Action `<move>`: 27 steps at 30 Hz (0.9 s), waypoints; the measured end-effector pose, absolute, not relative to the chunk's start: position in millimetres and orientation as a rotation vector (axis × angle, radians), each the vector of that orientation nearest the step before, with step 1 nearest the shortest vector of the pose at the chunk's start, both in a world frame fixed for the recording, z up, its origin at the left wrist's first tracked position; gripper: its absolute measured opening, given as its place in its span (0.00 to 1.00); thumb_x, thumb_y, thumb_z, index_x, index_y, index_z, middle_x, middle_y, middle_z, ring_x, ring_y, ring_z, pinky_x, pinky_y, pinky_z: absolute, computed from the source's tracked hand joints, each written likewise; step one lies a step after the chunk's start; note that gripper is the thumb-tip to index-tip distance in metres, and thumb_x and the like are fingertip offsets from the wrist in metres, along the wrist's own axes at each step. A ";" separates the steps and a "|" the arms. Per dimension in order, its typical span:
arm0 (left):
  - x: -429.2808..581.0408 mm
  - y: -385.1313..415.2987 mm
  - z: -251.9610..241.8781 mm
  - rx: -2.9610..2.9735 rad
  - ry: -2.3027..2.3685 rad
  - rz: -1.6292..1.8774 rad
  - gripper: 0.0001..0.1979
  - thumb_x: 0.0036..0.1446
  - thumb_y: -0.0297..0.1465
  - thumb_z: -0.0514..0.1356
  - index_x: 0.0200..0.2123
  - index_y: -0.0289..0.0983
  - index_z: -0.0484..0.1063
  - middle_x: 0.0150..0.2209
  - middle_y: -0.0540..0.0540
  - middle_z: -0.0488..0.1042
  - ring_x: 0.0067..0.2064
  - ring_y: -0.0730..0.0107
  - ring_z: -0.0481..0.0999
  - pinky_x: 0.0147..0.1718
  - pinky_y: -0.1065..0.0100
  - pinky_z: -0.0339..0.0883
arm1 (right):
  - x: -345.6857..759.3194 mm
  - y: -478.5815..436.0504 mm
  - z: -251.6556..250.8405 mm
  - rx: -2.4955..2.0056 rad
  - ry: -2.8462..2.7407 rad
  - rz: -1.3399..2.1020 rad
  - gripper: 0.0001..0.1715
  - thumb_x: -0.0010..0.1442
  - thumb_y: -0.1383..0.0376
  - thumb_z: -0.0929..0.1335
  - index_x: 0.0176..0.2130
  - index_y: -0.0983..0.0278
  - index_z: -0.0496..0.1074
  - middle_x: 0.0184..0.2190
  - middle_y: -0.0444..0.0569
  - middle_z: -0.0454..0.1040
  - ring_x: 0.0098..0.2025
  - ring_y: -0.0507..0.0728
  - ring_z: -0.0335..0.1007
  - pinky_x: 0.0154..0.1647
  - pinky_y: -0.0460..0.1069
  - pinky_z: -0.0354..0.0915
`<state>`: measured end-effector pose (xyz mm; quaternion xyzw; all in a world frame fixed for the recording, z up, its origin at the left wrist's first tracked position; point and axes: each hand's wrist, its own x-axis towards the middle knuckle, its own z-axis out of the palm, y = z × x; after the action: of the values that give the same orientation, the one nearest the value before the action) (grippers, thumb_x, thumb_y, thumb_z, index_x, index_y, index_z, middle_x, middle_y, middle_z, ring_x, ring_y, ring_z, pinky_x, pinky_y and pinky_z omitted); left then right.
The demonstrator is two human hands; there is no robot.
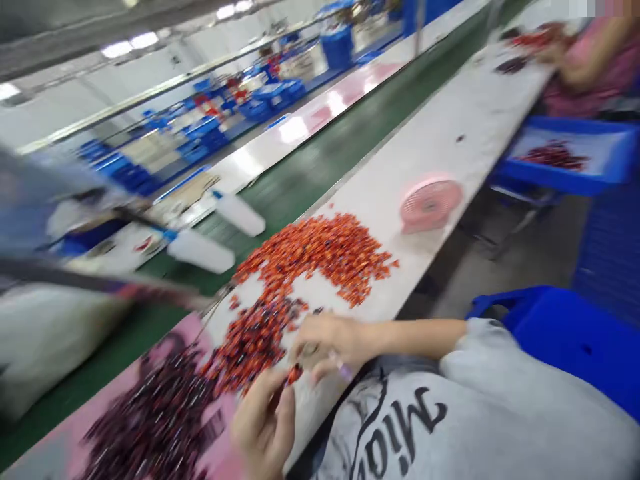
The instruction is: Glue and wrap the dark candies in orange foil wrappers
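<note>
My left hand (pixel 265 423) is closed, pinching a small glossy red-and-dark piece (pixel 295 373) between thumb and fingertips. Just beside it my right hand (pixel 333 343) is curled, with a slim pale-purple item (pixel 343 368) by its thumb; blur hides what this is. Beyond both hands, a spread of small orange-red pieces (pixel 320 247) curves over the white table. Nearer, it runs into mixed red and dark pieces (pixel 250 343). A heap of dark, shiny pieces (pixel 155 413) lies on a pink sheet (pixel 223 433) at the lower left.
A pink round fan (pixel 431 203) stands on the white table (pixel 425 140). White bottles (pixel 200 250) hang over the green belt (pixel 310 160). A blue chair (pixel 560 333) and a blue bin (pixel 600 150) are at the right. Another person's arm (pixel 595 57) reaches over the far table end.
</note>
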<state>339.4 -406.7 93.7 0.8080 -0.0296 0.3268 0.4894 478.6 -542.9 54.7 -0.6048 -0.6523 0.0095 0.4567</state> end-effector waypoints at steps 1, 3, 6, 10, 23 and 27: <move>339.9 -405.3 92.0 1.884 -0.033 0.837 0.02 0.56 0.30 0.65 0.33 0.39 0.79 0.26 0.50 0.77 0.26 0.71 0.75 0.26 0.72 0.71 | 481.6 -548.7 58.9 -1.561 -1.544 -0.247 0.19 0.65 0.53 0.71 0.44 0.65 0.70 0.37 0.47 0.78 0.40 0.49 0.74 0.43 0.43 0.67; 341.9 -399.5 91.0 1.667 -0.004 0.924 0.09 0.61 0.37 0.62 0.32 0.40 0.77 0.24 0.51 0.73 0.22 0.75 0.69 0.22 0.73 0.65 | 494.6 -561.0 62.1 -1.650 -1.321 -0.619 0.16 0.68 0.54 0.68 0.46 0.64 0.72 0.35 0.49 0.78 0.37 0.53 0.74 0.39 0.48 0.67; 344.7 -381.5 92.1 1.574 -0.013 0.968 0.10 0.61 0.39 0.62 0.33 0.39 0.75 0.25 0.50 0.71 0.21 0.78 0.63 0.22 0.73 0.62 | 540.3 -572.4 45.4 -1.526 -1.267 -0.642 0.12 0.65 0.62 0.70 0.47 0.65 0.76 0.28 0.57 0.77 0.30 0.58 0.70 0.31 0.55 0.59; 340.6 -359.4 92.1 1.510 -0.077 1.005 0.10 0.63 0.40 0.62 0.36 0.39 0.75 0.25 0.52 0.68 0.21 0.80 0.60 0.24 0.73 0.61 | 619.6 -563.7 -12.8 -1.239 -1.354 -0.928 0.35 0.54 0.29 0.62 0.27 0.53 0.77 0.06 0.48 0.56 0.09 0.51 0.42 0.19 0.58 0.41; 327.0 -344.5 64.4 1.632 0.244 0.981 0.17 0.65 0.48 0.56 0.40 0.40 0.72 0.29 0.49 0.72 0.26 0.75 0.67 0.26 0.70 0.63 | 559.0 -590.0 -27.5 -2.074 -0.821 -0.586 0.25 0.59 0.45 0.62 0.41 0.55 0.79 0.29 0.62 0.75 0.27 0.62 0.65 0.35 0.63 0.54; 327.7 -319.4 34.5 2.258 0.730 0.799 0.24 0.68 0.48 0.48 0.40 0.35 0.74 0.35 0.39 0.76 0.37 0.61 0.75 0.40 0.59 0.71 | 557.0 -597.7 -19.3 -2.292 -0.919 -0.667 0.21 0.60 0.53 0.62 0.40 0.64 0.76 0.24 0.56 0.70 0.26 0.62 0.66 0.31 0.57 0.60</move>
<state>327.7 -319.4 34.5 0.8563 0.2768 0.3029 0.3136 557.0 -597.7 -19.3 -0.8582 -0.3443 -0.2497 0.2876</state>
